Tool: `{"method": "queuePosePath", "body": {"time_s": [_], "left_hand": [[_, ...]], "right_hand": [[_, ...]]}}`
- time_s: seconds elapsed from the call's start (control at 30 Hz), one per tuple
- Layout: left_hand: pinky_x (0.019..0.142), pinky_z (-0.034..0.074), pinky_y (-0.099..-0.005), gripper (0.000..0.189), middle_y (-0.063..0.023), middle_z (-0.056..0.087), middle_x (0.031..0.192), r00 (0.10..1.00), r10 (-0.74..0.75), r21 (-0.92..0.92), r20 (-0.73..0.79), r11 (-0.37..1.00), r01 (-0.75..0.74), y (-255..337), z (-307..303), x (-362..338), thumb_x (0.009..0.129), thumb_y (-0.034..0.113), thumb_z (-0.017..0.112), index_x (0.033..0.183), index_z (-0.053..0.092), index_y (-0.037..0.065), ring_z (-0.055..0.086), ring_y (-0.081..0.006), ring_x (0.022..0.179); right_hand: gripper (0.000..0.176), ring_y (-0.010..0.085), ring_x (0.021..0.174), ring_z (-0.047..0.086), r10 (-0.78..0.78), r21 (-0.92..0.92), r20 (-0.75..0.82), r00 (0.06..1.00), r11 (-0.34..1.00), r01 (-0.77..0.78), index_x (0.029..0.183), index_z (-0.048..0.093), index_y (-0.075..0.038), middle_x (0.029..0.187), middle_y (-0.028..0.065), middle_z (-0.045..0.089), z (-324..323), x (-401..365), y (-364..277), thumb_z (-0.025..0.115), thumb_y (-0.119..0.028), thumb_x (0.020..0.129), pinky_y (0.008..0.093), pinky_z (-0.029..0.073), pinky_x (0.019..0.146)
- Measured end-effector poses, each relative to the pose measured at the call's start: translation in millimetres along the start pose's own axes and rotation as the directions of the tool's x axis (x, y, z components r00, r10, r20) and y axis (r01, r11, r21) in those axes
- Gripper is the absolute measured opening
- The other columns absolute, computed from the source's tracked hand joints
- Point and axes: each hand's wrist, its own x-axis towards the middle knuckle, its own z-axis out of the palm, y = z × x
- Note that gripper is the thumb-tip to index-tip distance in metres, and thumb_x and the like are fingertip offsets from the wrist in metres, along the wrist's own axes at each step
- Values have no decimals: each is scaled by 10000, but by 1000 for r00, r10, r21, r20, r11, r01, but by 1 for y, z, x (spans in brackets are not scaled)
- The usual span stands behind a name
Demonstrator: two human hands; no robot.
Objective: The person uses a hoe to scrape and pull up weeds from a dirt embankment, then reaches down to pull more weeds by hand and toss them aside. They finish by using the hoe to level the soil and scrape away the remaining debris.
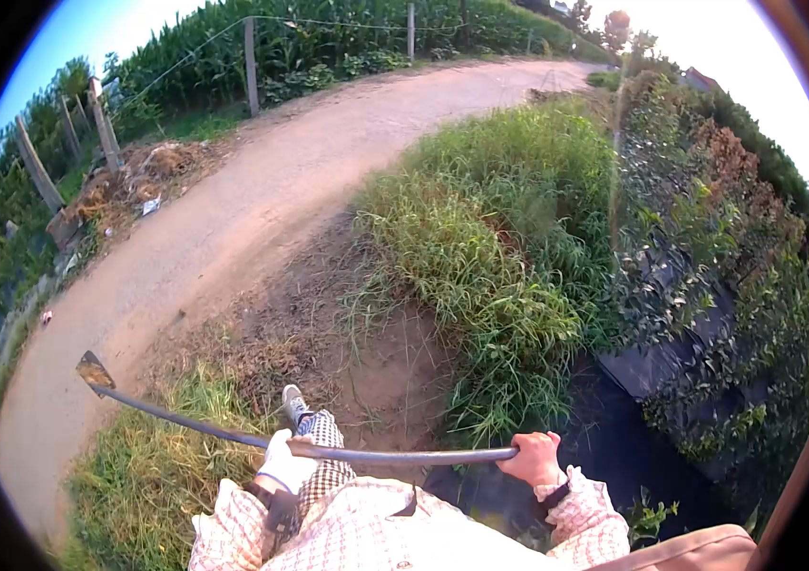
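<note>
A long-handled hoe [376, 457] lies across the front of my body, its metal blade [95, 371] out at the left over the edge of the dirt path. My left hand [287, 461], in a white glove, is wrapped round the middle of the handle. At the handle's right end, my bare right hand [532, 459] is closed round it. Below the handle my checked trouser leg and one light shoe [293, 402] show on the ground.
Tall green grass [499, 238] grows in front, with dry grass [157, 457] at the left. A dirt path [233, 200] curves past wire-fence posts [251, 67] and corn. Dark sheeting [614, 447] and leafy bushes [699, 257] are at the right.
</note>
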Motion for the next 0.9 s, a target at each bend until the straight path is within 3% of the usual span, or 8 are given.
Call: {"method": "queuePosePath", "body": {"time_s": [0.2,0.23,0.27,0.5,0.6,0.7,0.83,0.9], "left_hand": [[718,459,-511,361,-52,552,595,993,12,24,117,1000,-15,22,75,-60,836,409,539,620,490,124,557,-258,631],[656,488,-408,441,-62,510,530,873,331,-65,359,942,-331,64,77,-42,862,448,494,589,492,101,538,-228,554],[600,486,-353,423,-23,500,504,841,419,-72,343,904,-421,82,89,-38,860,436,507,570,479,129,506,-175,478],[469,435,-347,422,55,419,449,982,186,55,39,981,-188,75,114,88,841,406,532,507,391,191,436,-134,404],[451,422,-343,446,25,440,475,995,-103,160,6,982,100,77,135,121,835,487,474,503,385,202,486,-169,480],[517,448,-397,412,24,431,443,985,-108,87,-132,989,120,81,157,182,854,382,527,521,409,170,435,-164,398],[549,460,-422,404,-15,430,454,996,-65,374,-64,923,84,108,198,267,857,387,471,535,391,157,455,-215,456],[581,465,-420,408,-20,421,461,983,-139,236,-116,958,163,127,232,302,857,401,454,545,385,148,471,-222,504]], "right_hand": [[309,259,658,617,137,119,185,973,980,-161,638,667,-145,601,62,617,23,-19,25,680,-436,534,401,401,714],[308,263,663,618,179,122,218,960,970,-208,640,668,-142,602,67,617,27,-23,25,675,-434,541,402,403,711],[307,272,668,619,215,117,229,949,962,-246,643,665,-137,606,74,618,33,-28,25,667,-432,555,398,406,706],[313,230,709,610,418,42,227,880,898,-438,654,668,-135,635,43,621,44,-41,33,665,-424,532,467,322,814],[307,217,703,607,433,-30,140,890,901,-434,621,657,-139,623,30,611,37,-15,35,666,-423,507,459,317,819],[226,233,691,602,435,-93,110,894,900,-426,566,628,-142,590,34,588,22,36,24,654,-360,511,482,327,831],[216,221,692,596,429,-172,14,903,891,-420,543,608,-143,579,21,578,18,121,1,645,-353,503,489,323,841],[220,213,679,588,452,-228,31,891,871,-434,524,587,-145,568,11,567,11,167,-17,641,-357,499,487,318,837]]}}
